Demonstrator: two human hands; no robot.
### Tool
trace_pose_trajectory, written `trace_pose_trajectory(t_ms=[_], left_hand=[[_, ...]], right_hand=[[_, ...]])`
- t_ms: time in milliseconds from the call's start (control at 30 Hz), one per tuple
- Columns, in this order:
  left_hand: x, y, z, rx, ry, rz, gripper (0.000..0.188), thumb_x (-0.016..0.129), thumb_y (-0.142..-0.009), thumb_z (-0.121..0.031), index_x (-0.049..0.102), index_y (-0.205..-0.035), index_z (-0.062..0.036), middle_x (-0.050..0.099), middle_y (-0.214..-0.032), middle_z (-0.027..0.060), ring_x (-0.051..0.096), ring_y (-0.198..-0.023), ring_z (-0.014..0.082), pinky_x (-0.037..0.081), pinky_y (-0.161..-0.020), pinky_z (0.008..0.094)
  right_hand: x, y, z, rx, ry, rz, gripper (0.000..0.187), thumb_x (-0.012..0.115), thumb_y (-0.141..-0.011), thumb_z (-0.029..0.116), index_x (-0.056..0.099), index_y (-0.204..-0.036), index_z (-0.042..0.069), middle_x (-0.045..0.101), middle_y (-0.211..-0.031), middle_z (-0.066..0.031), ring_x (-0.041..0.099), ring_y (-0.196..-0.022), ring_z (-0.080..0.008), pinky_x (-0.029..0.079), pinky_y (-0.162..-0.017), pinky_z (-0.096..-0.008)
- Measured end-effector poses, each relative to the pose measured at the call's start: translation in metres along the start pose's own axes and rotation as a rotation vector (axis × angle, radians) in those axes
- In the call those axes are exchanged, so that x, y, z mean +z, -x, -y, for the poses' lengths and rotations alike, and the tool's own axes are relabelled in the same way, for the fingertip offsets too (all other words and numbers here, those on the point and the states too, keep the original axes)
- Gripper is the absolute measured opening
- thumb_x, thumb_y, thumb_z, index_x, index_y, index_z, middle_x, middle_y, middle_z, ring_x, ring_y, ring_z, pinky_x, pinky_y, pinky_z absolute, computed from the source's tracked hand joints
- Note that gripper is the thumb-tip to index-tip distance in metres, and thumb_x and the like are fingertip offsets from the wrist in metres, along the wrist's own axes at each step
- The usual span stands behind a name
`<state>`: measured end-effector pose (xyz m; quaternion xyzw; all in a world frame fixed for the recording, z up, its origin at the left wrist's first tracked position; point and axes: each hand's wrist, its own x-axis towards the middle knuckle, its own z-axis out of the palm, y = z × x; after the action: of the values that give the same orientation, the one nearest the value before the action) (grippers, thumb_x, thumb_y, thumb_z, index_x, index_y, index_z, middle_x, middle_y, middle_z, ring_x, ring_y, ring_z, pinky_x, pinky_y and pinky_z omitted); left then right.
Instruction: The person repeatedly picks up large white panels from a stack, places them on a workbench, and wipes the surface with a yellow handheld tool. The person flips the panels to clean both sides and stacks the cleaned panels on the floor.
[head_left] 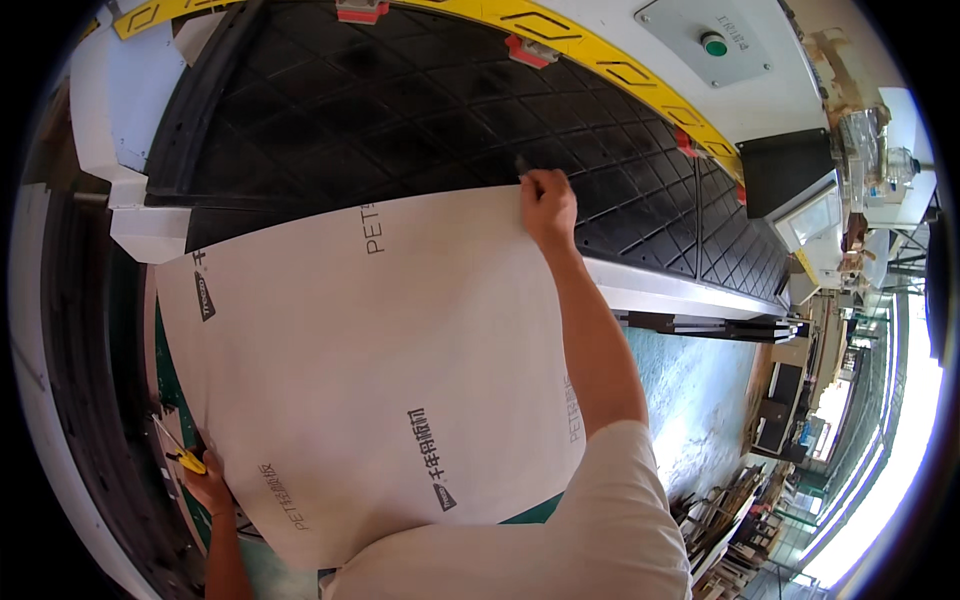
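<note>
A large white printed sheet (350,330) stretches across the middle, its far edge over a black ribbed machine bed (430,120) and its near edge against my body. My right hand (549,208) is closed on the sheet's far right corner. A small dark spot shows just beyond its fingertips; I cannot make out what it is. At the lower left, my left hand (208,487) is closed round a yellow-handled cutter (187,459) with a thin metal blade pointing up and left. That hand is beside the sheet's left edge, and its fingers are partly hidden.
A yellow slotted rail (590,55) with red clamp-like blocks (531,52) curves along the far side. A green push button (714,44) sits on a grey panel. Left of the sheet runs a green surface (175,385). Stacked boards (720,525) lie on the floor at right.
</note>
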<state>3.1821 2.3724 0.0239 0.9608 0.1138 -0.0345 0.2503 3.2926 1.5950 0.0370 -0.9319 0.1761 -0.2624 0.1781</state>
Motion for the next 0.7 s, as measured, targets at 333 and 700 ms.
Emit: trace_pose_trajectory(t_ms=[333, 700], left_hand=[[0.007, 0.002, 0.011, -0.022, -0.055, -0.022, 0.049, 0.072, -0.096, -0.037, 0.064, -0.116, 0.0068, 0.069, -0.097, 0.0214, 0.068, -0.087, 0.0370, 0.053, -0.078, 0.0415], [0.005, 0.003, -0.021, -0.019, 0.054, -0.064, 0.048, 0.075, -0.093, -0.036, 0.064, -0.113, 0.0066, 0.068, -0.092, 0.0210, 0.067, -0.081, 0.0378, 0.052, -0.073, 0.0430]], right_hand=[[-0.017, 0.002, -0.023, 0.355, 0.081, -0.052, 0.021, 0.072, -0.086, 0.020, 0.078, -0.098, 0.004, 0.072, -0.093, -0.0162, 0.071, -0.088, -0.0359, 0.056, -0.079, -0.0440], [-0.010, -0.007, -0.015, 0.346, 0.138, -0.111, 0.018, 0.074, -0.082, 0.015, 0.079, -0.094, 0.003, 0.074, -0.089, -0.0186, 0.072, -0.085, -0.0366, 0.057, -0.081, -0.0425]])
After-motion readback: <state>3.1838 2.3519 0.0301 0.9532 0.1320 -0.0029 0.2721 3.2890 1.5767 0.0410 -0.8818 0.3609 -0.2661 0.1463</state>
